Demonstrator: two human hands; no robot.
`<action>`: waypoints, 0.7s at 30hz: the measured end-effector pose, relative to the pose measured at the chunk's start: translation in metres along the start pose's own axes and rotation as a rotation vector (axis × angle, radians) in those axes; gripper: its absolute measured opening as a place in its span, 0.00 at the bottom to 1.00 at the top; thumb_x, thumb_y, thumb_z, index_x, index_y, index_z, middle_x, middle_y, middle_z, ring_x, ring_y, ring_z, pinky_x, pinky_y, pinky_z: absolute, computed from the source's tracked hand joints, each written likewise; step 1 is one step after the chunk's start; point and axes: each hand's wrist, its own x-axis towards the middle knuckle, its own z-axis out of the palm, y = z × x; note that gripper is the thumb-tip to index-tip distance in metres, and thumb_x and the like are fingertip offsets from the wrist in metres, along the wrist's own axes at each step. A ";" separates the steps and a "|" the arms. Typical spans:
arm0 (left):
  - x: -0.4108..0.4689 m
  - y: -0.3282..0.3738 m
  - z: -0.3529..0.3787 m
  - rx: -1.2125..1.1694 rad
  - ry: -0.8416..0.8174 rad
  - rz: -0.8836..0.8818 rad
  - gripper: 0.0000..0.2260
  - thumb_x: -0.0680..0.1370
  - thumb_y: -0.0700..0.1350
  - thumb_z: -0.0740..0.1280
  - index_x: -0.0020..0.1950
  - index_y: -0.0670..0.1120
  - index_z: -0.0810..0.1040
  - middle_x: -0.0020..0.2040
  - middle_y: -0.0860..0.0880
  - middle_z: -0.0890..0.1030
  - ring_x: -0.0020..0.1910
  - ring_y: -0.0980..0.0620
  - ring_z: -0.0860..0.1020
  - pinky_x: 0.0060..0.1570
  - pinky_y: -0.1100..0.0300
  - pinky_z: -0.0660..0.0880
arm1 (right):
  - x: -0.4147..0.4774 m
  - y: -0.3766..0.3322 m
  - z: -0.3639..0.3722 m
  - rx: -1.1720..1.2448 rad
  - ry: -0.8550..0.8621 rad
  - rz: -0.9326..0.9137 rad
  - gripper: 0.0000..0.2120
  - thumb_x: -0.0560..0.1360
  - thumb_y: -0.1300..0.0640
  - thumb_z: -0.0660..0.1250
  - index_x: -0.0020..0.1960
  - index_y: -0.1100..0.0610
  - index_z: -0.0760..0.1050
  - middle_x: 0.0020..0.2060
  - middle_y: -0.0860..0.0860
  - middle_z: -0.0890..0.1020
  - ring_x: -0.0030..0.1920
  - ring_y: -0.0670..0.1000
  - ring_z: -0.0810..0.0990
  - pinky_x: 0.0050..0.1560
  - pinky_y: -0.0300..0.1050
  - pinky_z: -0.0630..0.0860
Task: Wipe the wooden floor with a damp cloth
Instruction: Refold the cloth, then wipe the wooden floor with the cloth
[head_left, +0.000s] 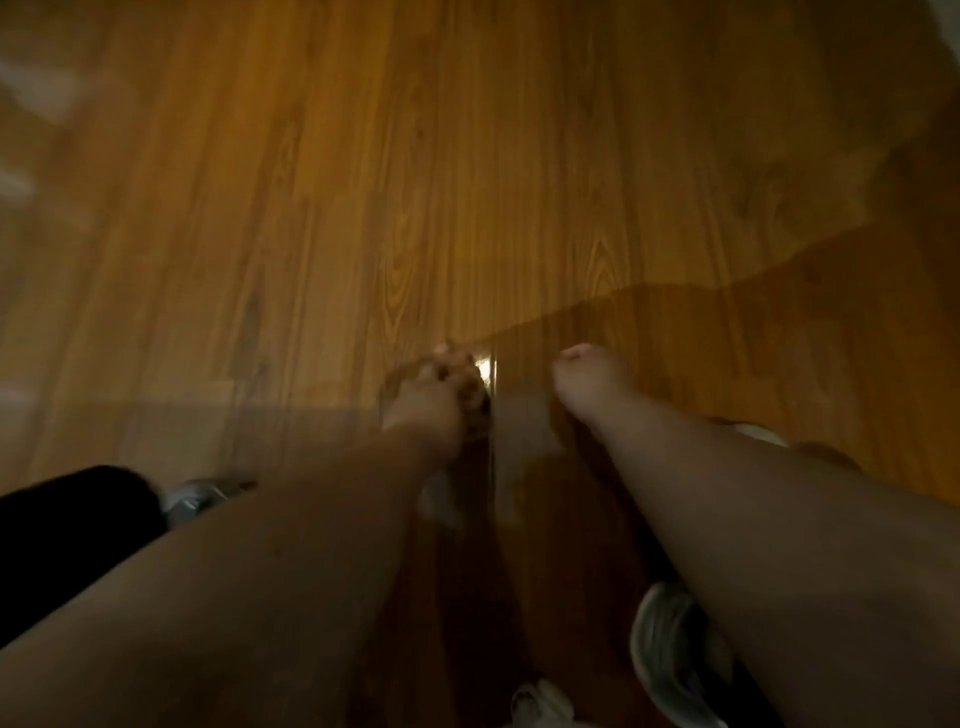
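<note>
The frame is motion-blurred. Both my bare forearms reach forward over the wooden floor (467, 156). My left hand (434, 397) hangs low at centre with its fingers bent over something small and dark that has a bright glint at its upper right; the blur hides what it is. A faint pale smear trails below that hand. I cannot make out a cloth for certain. My right hand (584, 382) is a little to the right, apart from the left, fingers loosely bent downward with nothing visible in it.
White sneakers show at the lower right (670, 649), the bottom edge (540, 701), the left (197, 499) and behind my right forearm (758, 431). A black trouser leg (67, 530) sits at the left. A dark shadow covers the floor's right and lower parts.
</note>
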 end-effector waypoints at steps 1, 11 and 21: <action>-0.003 -0.006 0.018 0.078 -0.028 0.074 0.26 0.79 0.50 0.61 0.77 0.54 0.59 0.78 0.42 0.55 0.74 0.39 0.59 0.69 0.51 0.60 | 0.010 0.002 0.006 -0.139 0.040 -0.024 0.17 0.79 0.53 0.60 0.66 0.53 0.73 0.66 0.55 0.73 0.62 0.56 0.73 0.61 0.46 0.68; 0.033 -0.137 0.022 -0.047 0.298 0.049 0.21 0.82 0.48 0.57 0.75 0.45 0.65 0.77 0.44 0.60 0.76 0.44 0.57 0.74 0.48 0.55 | 0.073 -0.023 0.054 -0.709 0.107 -0.324 0.27 0.81 0.45 0.49 0.77 0.40 0.45 0.78 0.50 0.40 0.77 0.55 0.38 0.75 0.59 0.40; 0.031 -0.096 0.039 0.035 0.330 -0.031 0.25 0.80 0.52 0.52 0.77 0.49 0.60 0.78 0.43 0.58 0.76 0.40 0.55 0.72 0.40 0.56 | 0.096 -0.042 0.081 -0.686 0.244 -0.209 0.28 0.81 0.48 0.50 0.78 0.41 0.44 0.78 0.50 0.41 0.77 0.54 0.38 0.73 0.61 0.38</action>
